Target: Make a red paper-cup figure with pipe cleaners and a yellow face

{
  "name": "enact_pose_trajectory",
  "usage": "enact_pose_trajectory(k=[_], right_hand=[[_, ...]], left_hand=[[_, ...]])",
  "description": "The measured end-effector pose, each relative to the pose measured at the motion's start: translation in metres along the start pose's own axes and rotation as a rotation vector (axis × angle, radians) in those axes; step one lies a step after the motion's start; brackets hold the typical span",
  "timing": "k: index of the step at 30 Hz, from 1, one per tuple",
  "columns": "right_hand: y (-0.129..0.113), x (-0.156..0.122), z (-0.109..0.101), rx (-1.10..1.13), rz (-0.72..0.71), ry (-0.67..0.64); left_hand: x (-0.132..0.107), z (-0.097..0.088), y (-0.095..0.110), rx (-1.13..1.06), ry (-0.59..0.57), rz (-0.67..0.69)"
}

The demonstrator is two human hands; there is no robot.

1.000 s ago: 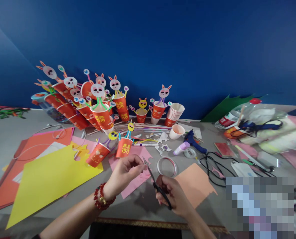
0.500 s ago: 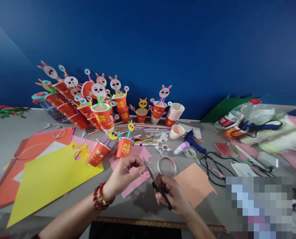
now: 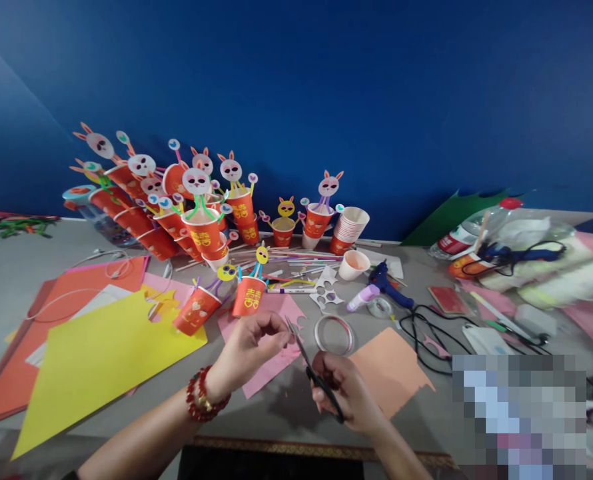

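Note:
My right hand [image 3: 347,390] grips black-handled scissors [image 3: 321,385], their blades slightly apart and angled up to the left. At the blade tips, my left hand [image 3: 249,347] has its thumb and forefinger pinched together. Whatever is between them is too small to make out. Pink paper [image 3: 265,379] lies on the table under the left hand, and a peach sheet [image 3: 389,370] is beside the right hand. Just beyond the left fingers stands a red paper cup [image 3: 249,298] with a yellow rabbit face. Another red cup [image 3: 196,311] with a yellow face leans next to it.
Many red cups [image 3: 204,233] with rabbit faces are grouped at the back left. A yellow sheet [image 3: 111,367] covers the left side. A tape ring [image 3: 350,335], a blue glue gun [image 3: 389,285], black cables [image 3: 419,340] and a plastic bottle [image 3: 461,237] lie rightward.
Hardly anything differs. Both hands and the scissors stay almost in place at the blade tips, and the view has shifted very slightly.

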State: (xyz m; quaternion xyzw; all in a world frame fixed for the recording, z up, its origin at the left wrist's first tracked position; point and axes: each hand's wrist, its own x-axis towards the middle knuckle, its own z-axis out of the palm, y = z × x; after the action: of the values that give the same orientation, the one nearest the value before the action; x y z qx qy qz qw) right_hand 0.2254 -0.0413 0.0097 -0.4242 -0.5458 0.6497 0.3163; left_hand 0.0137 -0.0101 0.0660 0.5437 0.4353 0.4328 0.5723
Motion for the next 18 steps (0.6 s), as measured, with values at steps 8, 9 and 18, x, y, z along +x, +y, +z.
enact_pose_trajectory(k=[8,9,18], right_hand=[[0.0032,-0.0007,-0.0009,0.021,-0.003,-0.003],[0.0034,-0.0010,-0.0009,0.019,0.000,0.001],[0.0057,-0.0019,-0.0053,-0.139,-0.048,0.035]], left_hand=[[0.0009,0.0012,0.0029,0.006,0.015,0.014],[0.0009,0.0015,0.0034,0.008,0.015,0.015],[-0.0001,0.0011,0.0041,0.013,0.009,0.016]])
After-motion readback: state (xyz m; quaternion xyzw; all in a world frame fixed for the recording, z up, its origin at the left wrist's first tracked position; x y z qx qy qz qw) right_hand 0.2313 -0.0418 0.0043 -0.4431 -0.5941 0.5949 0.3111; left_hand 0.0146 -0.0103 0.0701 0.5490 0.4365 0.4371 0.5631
